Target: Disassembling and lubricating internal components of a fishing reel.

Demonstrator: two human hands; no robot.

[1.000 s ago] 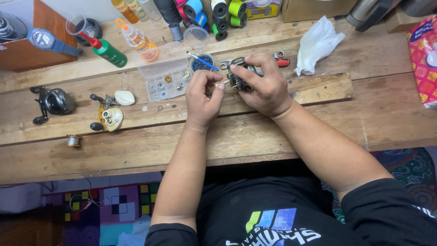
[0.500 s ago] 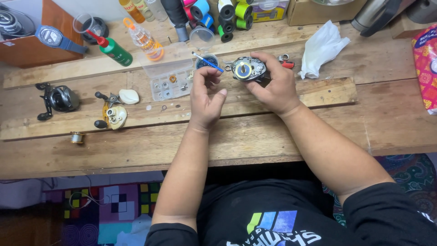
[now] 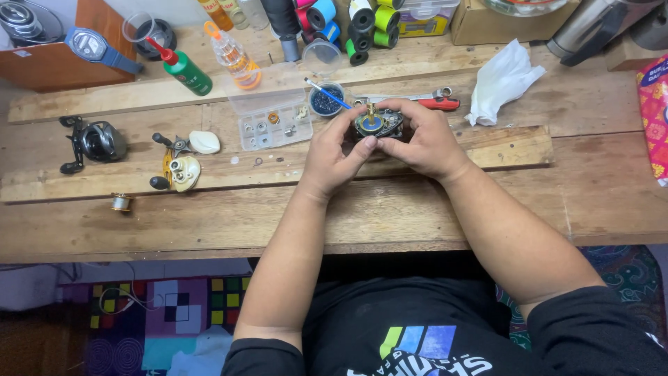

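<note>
1. Head view, hands: the left hand [image 3: 332, 154] and the right hand [image 3: 426, 141] meet over the wooden workbench [image 3: 390, 209], both closed around a small dark fishing reel body [image 3: 378, 124] with a blue round part and a brass post on top. The left fingers curl over its left edge with the thumb pressed under its front; the right fingers wrap its right side.
2. Head view, close by: just behind the reel sit a small round cup of dark beads [image 3: 324, 100] with a blue brush [image 3: 327, 93] in it, and a red-handled wrench [image 3: 424, 101].
3. Head view, left side: a clear parts box [image 3: 271, 125], a gold reel [image 3: 179, 170] and a black reel [image 3: 94, 141] lie well apart from the hands.
</note>
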